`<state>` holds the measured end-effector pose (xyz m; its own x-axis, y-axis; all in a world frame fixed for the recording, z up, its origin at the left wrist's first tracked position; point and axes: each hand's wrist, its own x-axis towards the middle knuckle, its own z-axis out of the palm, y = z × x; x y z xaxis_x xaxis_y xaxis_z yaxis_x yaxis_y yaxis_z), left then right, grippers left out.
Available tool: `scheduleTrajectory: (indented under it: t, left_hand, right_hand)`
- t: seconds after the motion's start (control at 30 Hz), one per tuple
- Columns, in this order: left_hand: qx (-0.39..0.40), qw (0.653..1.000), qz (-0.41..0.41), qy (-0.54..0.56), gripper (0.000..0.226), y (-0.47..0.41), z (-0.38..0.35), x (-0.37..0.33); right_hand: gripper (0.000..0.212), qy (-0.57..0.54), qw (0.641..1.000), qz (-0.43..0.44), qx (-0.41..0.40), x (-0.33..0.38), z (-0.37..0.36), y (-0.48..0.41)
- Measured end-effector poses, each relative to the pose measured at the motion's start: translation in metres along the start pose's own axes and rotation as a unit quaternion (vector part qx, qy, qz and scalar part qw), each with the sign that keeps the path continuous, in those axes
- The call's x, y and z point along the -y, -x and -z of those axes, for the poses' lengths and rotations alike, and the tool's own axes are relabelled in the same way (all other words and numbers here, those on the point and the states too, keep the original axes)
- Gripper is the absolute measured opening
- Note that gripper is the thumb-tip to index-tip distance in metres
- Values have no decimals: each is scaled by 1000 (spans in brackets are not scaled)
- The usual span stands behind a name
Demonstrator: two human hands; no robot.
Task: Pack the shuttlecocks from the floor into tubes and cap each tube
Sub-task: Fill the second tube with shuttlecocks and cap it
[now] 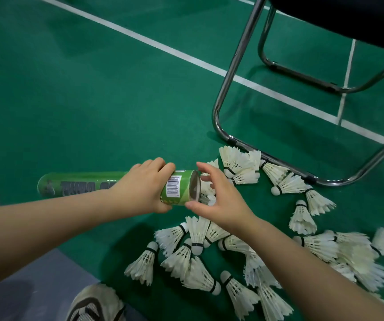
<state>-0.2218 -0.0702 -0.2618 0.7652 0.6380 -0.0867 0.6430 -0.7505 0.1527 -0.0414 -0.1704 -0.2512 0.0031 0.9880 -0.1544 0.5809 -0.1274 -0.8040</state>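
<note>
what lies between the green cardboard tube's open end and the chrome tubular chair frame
In the head view: the right hand at the tube mouth, then white feather shuttlecocks lying on the green floor.

Mid-frame, the left hand (144, 188) curls round the tube (82, 184) while the right hand (221, 198) hovers beside it, fingers spread.

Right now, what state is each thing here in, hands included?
Tube, held roughly level, near end open with no cap.
Left hand, grips the tube near its open end.
Right hand, fingers spread at the tube's mouth; whether it holds anything is hidden.
Shuttlecocks, loose on the floor, lying on their sides, unpacked.
Chair, standing on the floor beside the shuttlecocks.
</note>
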Motion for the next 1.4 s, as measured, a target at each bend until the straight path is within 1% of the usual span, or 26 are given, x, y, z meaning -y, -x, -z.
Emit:
scheduleTrajectory:
  t: [0.07,0.13,0.17,0.2,0.23,0.3,0.33,0.4,0.47,0.57,0.6,0.67,0.73,0.8,0.87,0.93,1.0,1.07,1.13,1.2,1.27,1.4]
  left_hand:
    - [4,1000,9,10,62,1,-2,0]
    - [14,1000,10,11,62,2,-3,1]
    - [20,1000,12,11,62,3,-3,2]
    - [24,1000,15,10,62,4,-4,3]
    - [27,999,18,9,62,5,-4,4]
    - [35,999,23,7,62,6,-6,5]
    - [40,999,23,6,62,7,-7,4]
    - [50,998,24,5,61,8,-10,3]
    - [62,998,24,6,61,9,-11,1]
    - [69,997,21,10,61,11,-10,-2]
    - [71,997,20,11,61,11,-10,-2]
    - [77,997,19,9,61,11,-10,-3]
    - [83,996,20,7,62,12,-11,-4]
    - [91,996,22,6,62,12,-11,-3]
    - [97,995,26,9,63,13,-12,-2]
    - [101,994,30,12,64,13,-13,0]
    - [100,994,34,17,65,13,-12,0]
    - [96,994,38,18,64,12,-11,-1]
    - [90,995,43,17,63,11,-9,-4]
    - [83,995,49,24,62,8,-8,-9]
    - [81,995,55,32,62,5,-6,-16]
    - [76,995,57,41,62,-1,-3,-30]
  right_hand:
    - [71,-62,997,-26,-26,-7,-3,2]
    - [54,-113,989,-46,-85,-15,-7,5]
    - [43,-104,987,-52,-114,-19,-10,8]
    - [35,-64,989,-56,-124,-24,-13,10]
    - [31,-1,992,-60,-108,-28,-16,12]
    - [35,128,989,-63,-26,-38,-26,14]
    - [38,177,982,-64,12,-43,-31,14]
    - [45,241,967,-67,56,-49,-40,13]
    - [50,274,956,-73,78,-51,-46,11]
    - [54,290,950,-93,76,-54,-51,8]
    - [53,290,949,-100,72,-56,-52,7]
    - [41,289,949,-109,61,-57,-54,6]
    - [26,270,954,-126,41,-56,-53,4]
    - [18,222,963,-152,15,-55,-50,3]
    - [11,137,975,-172,-11,-53,-43,1]
    - [11,37,981,-184,-51,-50,-31,2]
    - [16,-43,978,-164,-120,-45,-17,6]
    - [19,-102,967,-125,-199,-38,-6,11]
    - [18,-146,954,-86,-246,-27,-2,16]
    - [17,-162,950,-53,-262,-15,-4,20]
    - [15,-172,950,-33,-260,-6,-11,23]
    - [17,-206,951,-58,-226,0,-24,26]
